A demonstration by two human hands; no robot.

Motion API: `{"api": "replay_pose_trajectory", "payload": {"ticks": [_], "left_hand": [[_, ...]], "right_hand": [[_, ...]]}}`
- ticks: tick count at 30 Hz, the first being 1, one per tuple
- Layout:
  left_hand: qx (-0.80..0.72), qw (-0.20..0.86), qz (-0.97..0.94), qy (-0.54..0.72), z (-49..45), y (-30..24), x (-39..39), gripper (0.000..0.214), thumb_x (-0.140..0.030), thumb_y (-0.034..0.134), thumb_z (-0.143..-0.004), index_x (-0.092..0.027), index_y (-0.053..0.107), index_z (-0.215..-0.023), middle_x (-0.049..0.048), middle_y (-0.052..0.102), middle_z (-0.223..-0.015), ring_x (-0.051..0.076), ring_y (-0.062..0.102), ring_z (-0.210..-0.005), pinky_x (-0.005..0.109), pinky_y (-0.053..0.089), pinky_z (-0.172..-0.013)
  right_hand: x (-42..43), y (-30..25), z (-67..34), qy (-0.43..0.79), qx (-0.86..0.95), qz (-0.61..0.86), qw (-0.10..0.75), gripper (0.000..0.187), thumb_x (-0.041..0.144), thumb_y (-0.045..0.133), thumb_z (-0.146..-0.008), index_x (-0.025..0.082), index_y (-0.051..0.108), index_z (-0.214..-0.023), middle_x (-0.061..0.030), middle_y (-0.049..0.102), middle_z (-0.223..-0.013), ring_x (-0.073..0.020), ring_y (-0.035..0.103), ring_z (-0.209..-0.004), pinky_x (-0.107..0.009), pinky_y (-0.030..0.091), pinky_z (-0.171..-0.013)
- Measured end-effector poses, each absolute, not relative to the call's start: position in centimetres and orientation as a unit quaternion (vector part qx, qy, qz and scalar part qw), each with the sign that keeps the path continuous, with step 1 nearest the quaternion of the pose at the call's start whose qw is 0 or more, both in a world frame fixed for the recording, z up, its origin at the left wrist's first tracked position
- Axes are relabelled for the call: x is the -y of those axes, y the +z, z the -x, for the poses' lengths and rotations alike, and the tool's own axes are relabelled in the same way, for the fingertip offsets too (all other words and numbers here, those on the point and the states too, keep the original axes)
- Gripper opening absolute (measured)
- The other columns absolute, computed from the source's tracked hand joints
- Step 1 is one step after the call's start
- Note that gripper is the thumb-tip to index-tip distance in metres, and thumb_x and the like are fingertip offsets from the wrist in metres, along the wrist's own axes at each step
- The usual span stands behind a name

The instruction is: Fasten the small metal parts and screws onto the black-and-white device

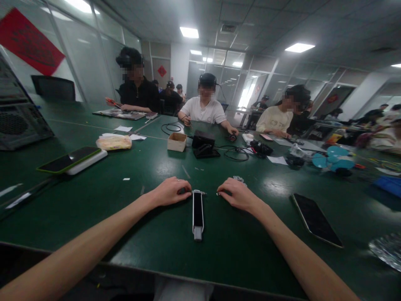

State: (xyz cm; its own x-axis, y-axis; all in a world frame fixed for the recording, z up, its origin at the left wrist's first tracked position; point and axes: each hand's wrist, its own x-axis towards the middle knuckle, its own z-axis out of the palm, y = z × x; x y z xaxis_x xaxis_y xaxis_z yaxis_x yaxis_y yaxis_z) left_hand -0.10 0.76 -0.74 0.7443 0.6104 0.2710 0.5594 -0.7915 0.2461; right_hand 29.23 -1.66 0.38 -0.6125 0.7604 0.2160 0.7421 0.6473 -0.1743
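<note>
A narrow black-faced device with a white frame point(198, 211) lies lengthwise on the green table in front of me. A thin metal pin point(204, 193) sticks out to the right at its far end. My left hand point(171, 191) has thumb and fingers pinched at that end's left corner, touching it; the exact grip point is partly hidden. Right of the device and apart from it, my right hand point(235, 193) pinches a tiny shiny metal piece point(218, 193), too small to name. Small grey metal parts point(239, 179) lie just behind the right hand.
A phone point(316, 219) and a clear glass dish point(388, 250) lie at right. Leftward are a green-edged phone point(70, 159) on a white block and a computer case point(21, 113). A small box point(177, 142), a black stand point(205, 146) and cables sit ahead. Several people work opposite.
</note>
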Motion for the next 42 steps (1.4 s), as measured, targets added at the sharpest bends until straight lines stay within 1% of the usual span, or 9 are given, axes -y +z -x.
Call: {"api": "replay_pose_trajectory", "payload": {"ticks": [2, 8, 16, 22, 27, 29, 34, 39, 42], "left_hand": [[-0.312, 0.073, -0.932, 0.17, 0.1, -0.8, -0.8, 0.017, -0.032, 0.055, -0.091, -0.02, 0.065, -0.098, 0.0003, 0.068, -0.083, 0.016, 0.06, -0.073, 0.029, 0.043, -0.072], [-0.307, 0.07, -0.934, 0.17, 0.1, -0.9, -0.9, 0.018, -0.032, 0.055, -0.091, -0.02, 0.065, -0.099, 0.0005, 0.069, -0.086, 0.016, 0.06, -0.074, 0.029, 0.043, -0.072], [-0.306, 0.077, -0.935, 0.16, 0.1, -0.5, -0.6, 0.018, -0.032, 0.055, -0.09, -0.02, 0.065, -0.1, 0.0009, 0.069, -0.09, 0.015, 0.061, -0.074, 0.029, 0.044, -0.073], [-0.31, 0.075, -0.933, 0.169, 0.1, -0.5, -0.6, 0.016, -0.031, 0.056, -0.089, -0.02, 0.065, -0.098, 0.0009, 0.069, -0.089, 0.015, 0.061, -0.074, 0.028, 0.044, -0.073], [-0.311, 0.069, -0.934, 0.158, 0.1, -0.5, -0.4, 0.014, -0.029, 0.058, -0.089, -0.019, 0.063, -0.097, -0.0001, 0.069, -0.088, 0.014, 0.062, -0.072, 0.029, 0.044, -0.074], [-0.316, 0.066, -0.934, 0.156, 0.1, -0.5, -0.2, 0.013, -0.028, 0.058, -0.088, -0.019, 0.063, -0.096, 0.0001, 0.069, -0.09, 0.014, 0.063, -0.075, 0.028, 0.044, -0.075], [-0.317, 0.065, -0.934, 0.154, 0.0, -0.4, -0.1, 0.013, -0.029, 0.058, -0.089, -0.019, 0.063, -0.097, 0.0004, 0.07, -0.089, 0.014, 0.064, -0.075, 0.027, 0.044, -0.073], [-0.31, 0.065, -0.936, 0.156, 0.0, -0.3, -0.1, 0.013, -0.029, 0.058, -0.089, -0.019, 0.063, -0.095, 0.0001, 0.069, -0.088, 0.014, 0.062, -0.07, 0.028, 0.043, -0.072], [-0.312, 0.063, -0.935, 0.157, -0.1, -0.2, -0.2, 0.013, -0.028, 0.057, -0.089, -0.019, 0.063, -0.096, 0.0002, 0.069, -0.089, 0.013, 0.061, -0.069, 0.028, 0.043, -0.073]], "right_hand": [[1.6, 0.4, -29.4, 0.018, 0.893, 0.429, 0.136, 0.017, 0.019, 0.052, -0.089, 0.017, 0.069, -0.093, -0.0085, 0.069, -0.094, -0.0199, 0.058, -0.092, -0.034, 0.045, -0.084], [1.7, 0.5, -29.3, 0.034, 0.878, 0.471, 0.078, 0.018, 0.028, 0.054, -0.088, 0.017, 0.068, -0.088, -0.0082, 0.067, -0.088, -0.0191, 0.059, -0.084, -0.033, 0.046, -0.078], [1.8, 1.0, -29.6, 0.053, 0.882, 0.465, 0.06, 0.019, 0.02, 0.053, -0.084, 0.017, 0.068, -0.095, -0.0081, 0.067, -0.094, -0.0194, 0.06, -0.089, -0.034, 0.047, -0.083], [1.7, 1.0, -29.9, 0.044, 0.873, 0.483, 0.057, 0.018, 0.022, 0.054, -0.084, 0.017, 0.068, -0.094, -0.008, 0.067, -0.096, -0.0196, 0.06, -0.088, -0.034, 0.047, -0.082], [1.3, 0.4, -30.1, 0.056, 0.867, 0.493, 0.039, 0.019, 0.023, 0.051, -0.086, 0.019, 0.068, -0.091, -0.0083, 0.068, -0.094, -0.0207, 0.062, -0.088, -0.034, 0.048, -0.081], [0.9, -0.1, -30.4, 0.06, 0.866, 0.496, 0.037, 0.02, 0.023, 0.05, -0.085, 0.02, 0.069, -0.09, -0.0084, 0.068, -0.093, -0.0213, 0.062, -0.087, -0.035, 0.048, -0.081], [0.5, -1.1, -30.9, 0.072, 0.874, 0.476, 0.067, 0.022, 0.028, 0.049, -0.088, 0.021, 0.069, -0.093, -0.009, 0.068, -0.096, -0.0215, 0.062, -0.088, -0.035, 0.049, -0.082], [1.0, -0.2, -30.3, 0.087, 0.874, 0.474, 0.065, 0.023, 0.028, 0.048, -0.09, 0.02, 0.069, -0.097, -0.0089, 0.067, -0.099, -0.0197, 0.062, -0.089, -0.033, 0.049, -0.081], [1.0, 0.4, -30.4, 0.061, 0.871, 0.482, 0.067, 0.023, 0.026, 0.047, -0.091, 0.019, 0.068, -0.098, -0.0088, 0.067, -0.1, -0.0202, 0.062, -0.092, -0.034, 0.048, -0.083]]}}
